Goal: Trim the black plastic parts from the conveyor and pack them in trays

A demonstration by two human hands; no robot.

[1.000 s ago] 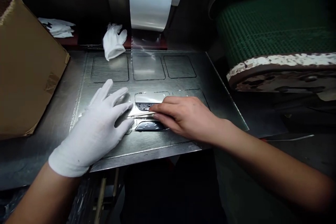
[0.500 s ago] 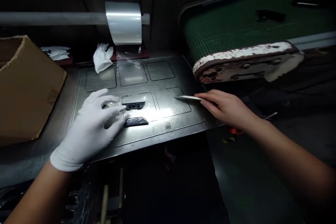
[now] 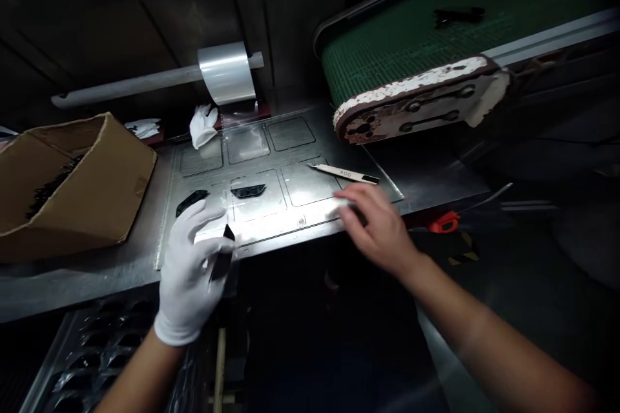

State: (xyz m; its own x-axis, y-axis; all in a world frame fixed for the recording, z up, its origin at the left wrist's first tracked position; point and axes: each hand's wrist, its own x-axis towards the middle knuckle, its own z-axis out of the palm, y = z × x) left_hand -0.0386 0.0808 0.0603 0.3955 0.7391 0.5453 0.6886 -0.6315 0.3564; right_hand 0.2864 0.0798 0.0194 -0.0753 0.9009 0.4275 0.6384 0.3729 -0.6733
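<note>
My left hand, in a white glove, pinches a small dark glossy plastic part near the front edge of the metal plate. One black plastic part lies just beyond the gloved fingers, partly covered by them. Another black part rests on the plate to the right. My bare right hand hovers at the plate's right front, slightly blurred, thumb and fingers apart and holding nothing. Beyond its fingertips lies a craft knife with a pale handle marked A06, blade pointing left.
On the left stands a cardboard box with black parts inside. A clear film roll hangs on a bar behind the plate, near a crumpled white glove. A green conveyor juts in at right. Below left sits a moulded tray.
My right hand has let go of the craft knife, which now lies on the plate. My left hand has lifted one dark part towards the front edge; another part now lies farther left.
</note>
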